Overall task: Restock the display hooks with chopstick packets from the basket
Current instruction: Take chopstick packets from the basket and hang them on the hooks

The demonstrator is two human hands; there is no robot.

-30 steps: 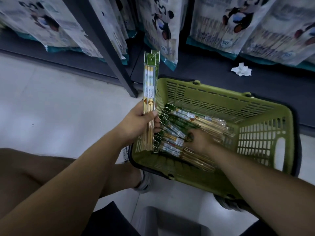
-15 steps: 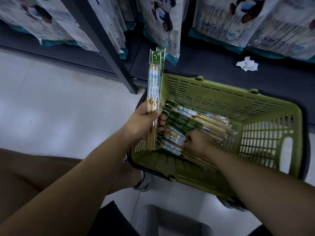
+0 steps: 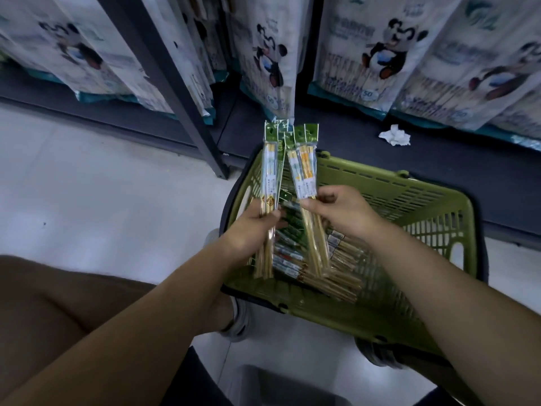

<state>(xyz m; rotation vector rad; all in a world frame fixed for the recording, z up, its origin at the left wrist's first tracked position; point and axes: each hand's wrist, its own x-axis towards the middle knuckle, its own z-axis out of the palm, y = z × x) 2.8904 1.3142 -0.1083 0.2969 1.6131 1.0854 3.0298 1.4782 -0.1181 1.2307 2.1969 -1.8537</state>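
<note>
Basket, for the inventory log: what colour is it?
The basket is olive green; head view.

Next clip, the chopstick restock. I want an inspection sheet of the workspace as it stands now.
Surface: pale floor; green basket stands on it beside the dark shelf base.
Job's things: left bunch of packets and right bunch of packets held above the basket; loose packets lie inside it. Hooks not in view.
Clutter: crumpled tissue on the shelf base.
Grippers: left hand grips the left bunch; right hand holds the right bunch.
Cables: nothing seen.
Surroundings: panda-print bags along the shelf; dark upright post; shoe by the basket.
</note>
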